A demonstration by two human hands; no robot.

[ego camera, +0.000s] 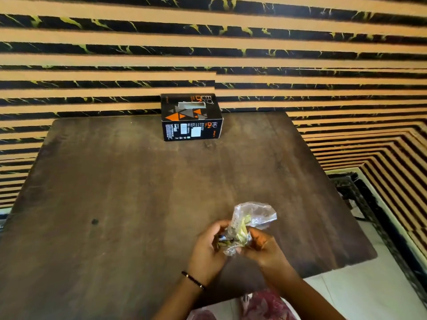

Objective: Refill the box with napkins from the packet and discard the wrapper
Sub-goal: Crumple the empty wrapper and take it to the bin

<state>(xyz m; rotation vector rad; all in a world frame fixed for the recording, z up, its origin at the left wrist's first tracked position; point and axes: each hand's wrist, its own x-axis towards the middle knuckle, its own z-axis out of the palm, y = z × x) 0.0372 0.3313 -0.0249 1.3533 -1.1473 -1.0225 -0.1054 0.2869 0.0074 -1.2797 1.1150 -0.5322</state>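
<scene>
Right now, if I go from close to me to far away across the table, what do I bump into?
Hands holding the crumpled clear wrapper → bare dark wooden table → black box → striped wall.

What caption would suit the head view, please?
Both hands, left hand and right hand, crumple the clear wrapper; black napkin box behind.

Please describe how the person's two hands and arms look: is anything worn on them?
Both forearms are bare, with no sleeves in view. The left hand has a thin dark beaded bracelet at its wrist. The right hand shows no bracelet, watch or glove. Rings cannot be made out on either hand.
</scene>
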